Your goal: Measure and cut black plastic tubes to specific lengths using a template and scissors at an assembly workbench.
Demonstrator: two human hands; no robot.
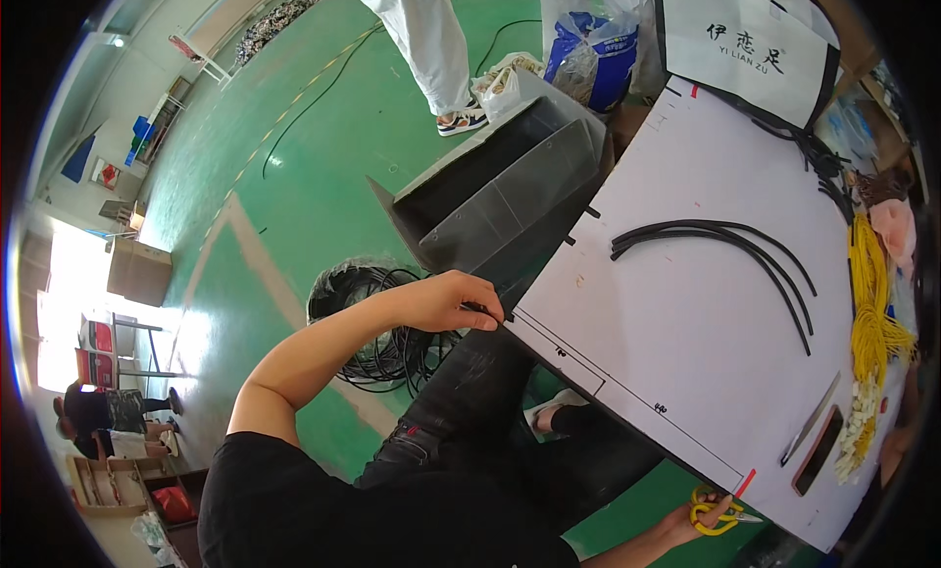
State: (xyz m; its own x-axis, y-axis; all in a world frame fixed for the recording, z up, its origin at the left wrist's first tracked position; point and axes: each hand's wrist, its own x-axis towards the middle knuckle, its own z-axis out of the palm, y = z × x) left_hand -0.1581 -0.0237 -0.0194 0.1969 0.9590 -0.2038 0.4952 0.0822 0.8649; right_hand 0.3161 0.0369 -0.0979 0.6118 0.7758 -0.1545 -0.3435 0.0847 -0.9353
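My left hand (456,301) is closed at the near left corner of the white board (578,303), pinching a black cable. A dark strip runs along the board's near edge toward my right hand; cable and board edge are hard to tell apart there. In my right hand (698,524) is a pair of yellow-handled scissors (714,514), its blades pointing right, beside a red mark at the board's near edge. Several curved black cable pieces (720,233) lie on the middle of the board.
A knife (812,416) and a phone (818,450) lie at the board's right. Yellow wires with white connectors (867,303) hang beyond. Left of the board stand a grey bin (500,181) and a coil of black cable (368,313). A person (421,44) stands at the far side.
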